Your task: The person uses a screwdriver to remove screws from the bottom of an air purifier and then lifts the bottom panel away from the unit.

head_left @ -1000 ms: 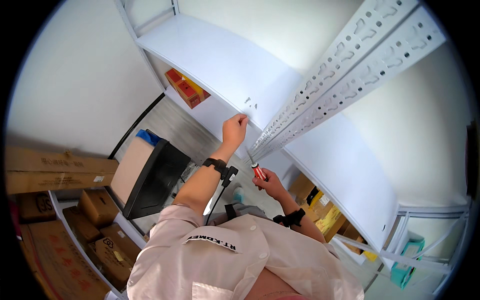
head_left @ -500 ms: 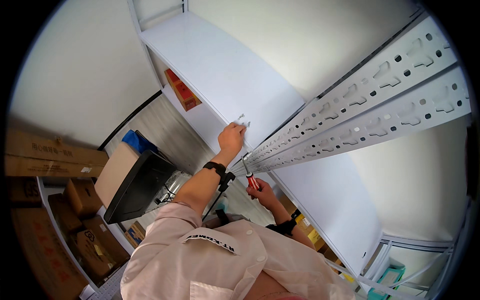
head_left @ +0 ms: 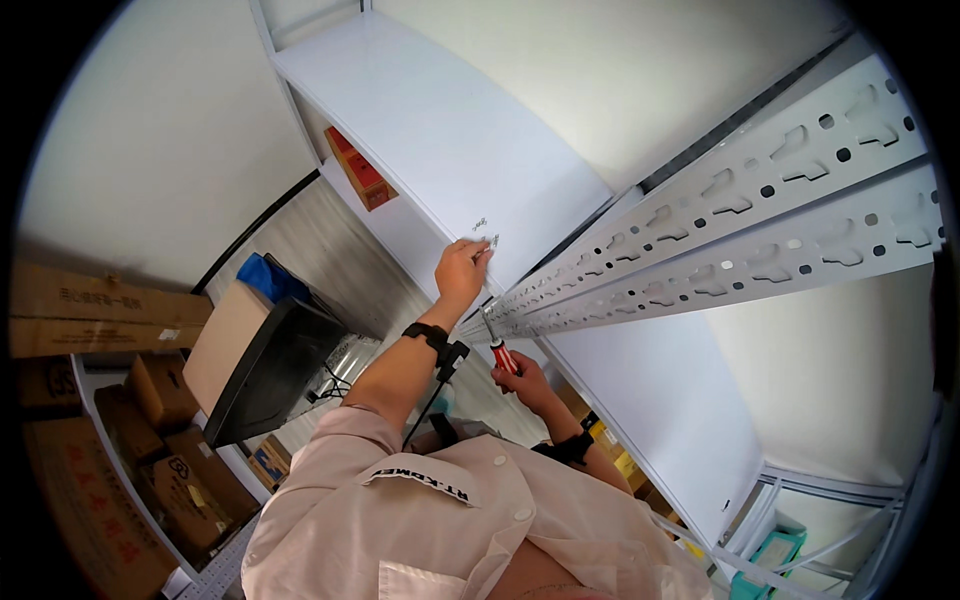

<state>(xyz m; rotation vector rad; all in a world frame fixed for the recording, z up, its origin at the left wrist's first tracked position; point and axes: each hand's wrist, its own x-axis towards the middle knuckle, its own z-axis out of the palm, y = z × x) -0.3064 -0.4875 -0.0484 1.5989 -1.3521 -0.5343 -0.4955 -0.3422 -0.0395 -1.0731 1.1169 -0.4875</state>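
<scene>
Grasping a red-handled tool (head_left: 505,360) in the right hand (head_left: 522,382), with the left hand (head_left: 462,275) at small dark pieces (head_left: 480,224) on a white shelf (head_left: 460,140).
Wraps the right fingers around the tool's handle, with the metal shaft directed away from the body, near the far end of a perforated metal post (head_left: 690,215); cannot tell of any contact at the tip; bends the left fingers, with thumb and forefinger close together, over the shelf's front edge, just beside the dark pieces; cannot tell of anything pinched there; wears a black strap (head_left: 430,338) on the left wrist and a black band (head_left: 572,448) on the right; stands with a second white shelf (head_left: 650,400) to the right, and a beige-and-black container (head_left: 275,355) and cardboard boxes (head_left: 165,395) to the left.
</scene>
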